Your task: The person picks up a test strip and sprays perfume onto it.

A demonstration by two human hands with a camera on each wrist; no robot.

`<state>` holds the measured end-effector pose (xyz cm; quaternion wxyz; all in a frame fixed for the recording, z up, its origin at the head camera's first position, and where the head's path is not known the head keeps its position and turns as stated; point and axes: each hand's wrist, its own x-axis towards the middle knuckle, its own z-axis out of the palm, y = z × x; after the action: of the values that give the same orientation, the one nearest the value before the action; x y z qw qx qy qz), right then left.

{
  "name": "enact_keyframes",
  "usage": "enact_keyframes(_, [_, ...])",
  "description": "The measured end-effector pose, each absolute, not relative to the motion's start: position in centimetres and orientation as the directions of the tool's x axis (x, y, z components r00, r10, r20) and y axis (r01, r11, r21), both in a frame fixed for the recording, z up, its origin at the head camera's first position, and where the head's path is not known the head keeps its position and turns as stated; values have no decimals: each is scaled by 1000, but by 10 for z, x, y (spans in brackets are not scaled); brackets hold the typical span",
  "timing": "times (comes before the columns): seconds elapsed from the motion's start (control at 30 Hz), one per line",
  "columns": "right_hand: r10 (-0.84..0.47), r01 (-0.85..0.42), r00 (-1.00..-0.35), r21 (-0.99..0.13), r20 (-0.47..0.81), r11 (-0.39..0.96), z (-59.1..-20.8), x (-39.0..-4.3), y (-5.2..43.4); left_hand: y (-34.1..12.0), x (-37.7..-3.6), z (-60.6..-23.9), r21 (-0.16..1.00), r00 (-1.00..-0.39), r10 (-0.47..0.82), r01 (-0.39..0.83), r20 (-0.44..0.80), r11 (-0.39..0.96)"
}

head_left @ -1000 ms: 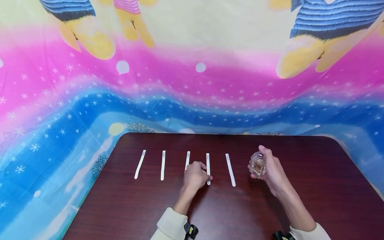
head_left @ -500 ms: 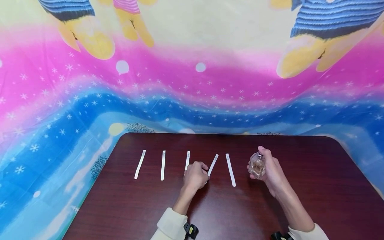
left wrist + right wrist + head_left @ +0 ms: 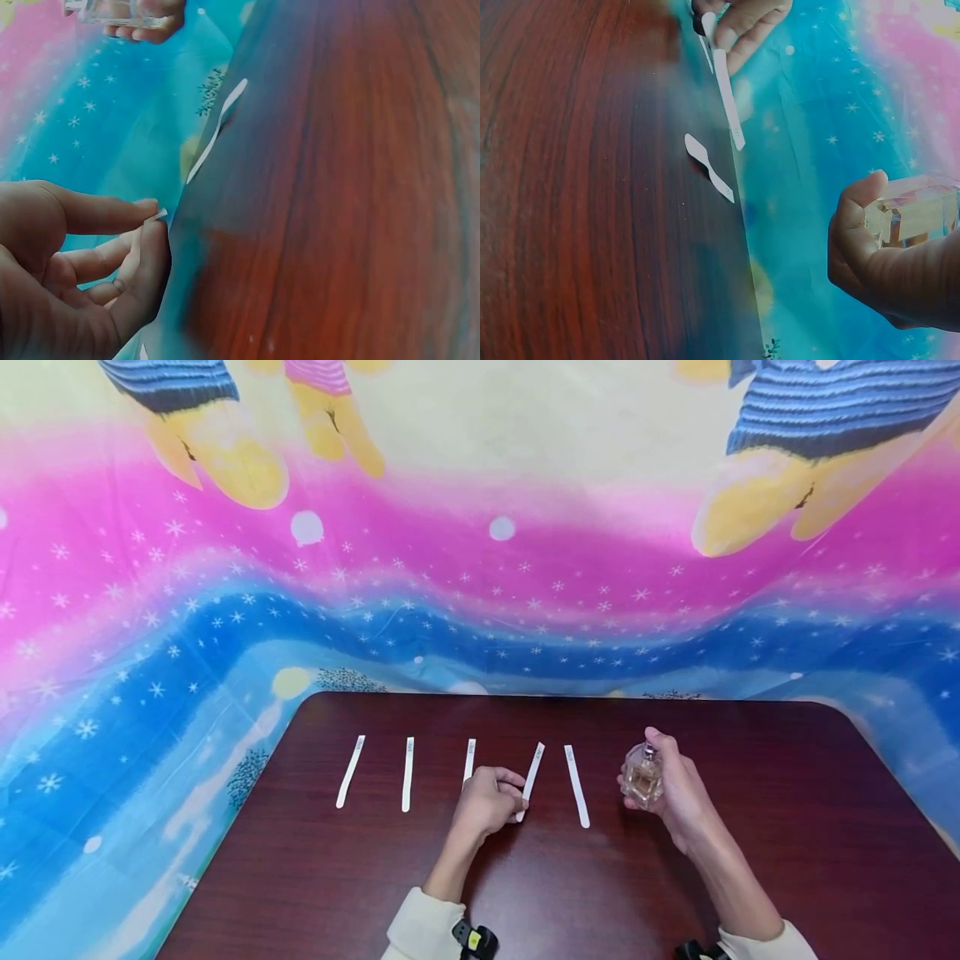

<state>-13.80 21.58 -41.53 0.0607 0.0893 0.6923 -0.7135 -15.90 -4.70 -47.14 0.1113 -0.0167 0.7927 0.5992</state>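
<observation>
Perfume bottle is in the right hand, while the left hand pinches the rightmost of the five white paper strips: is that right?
Not quite: the head view shows the left hand pinching the second paper strip from the right, not the rightmost strip. The right hand does hold the perfume bottle.

I see a glossy red-brown table (image 3: pixel 592 893) before a pink, blue and cream cloth (image 3: pixel 420 522) dotted with snowflakes (image 3: pixel 87 727).

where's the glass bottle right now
In the head view, the glass bottle is right of centre, in the grip of the right hand over the dark table, just right of the rightmost white strip.
</observation>
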Motion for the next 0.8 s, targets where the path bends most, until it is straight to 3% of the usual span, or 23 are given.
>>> enact_keyframes(0.3, [41, 218, -975, -975, -219, -45, -416, -141, 216, -44, -158, -467, 972, -957, 171, -231, -233, 36])
enact_keyframes(0.8, [35, 208, -977, -976, -210, -60, -417, -141, 215, -45, -157, -469, 940, -953, 158, -287, -260, -183])
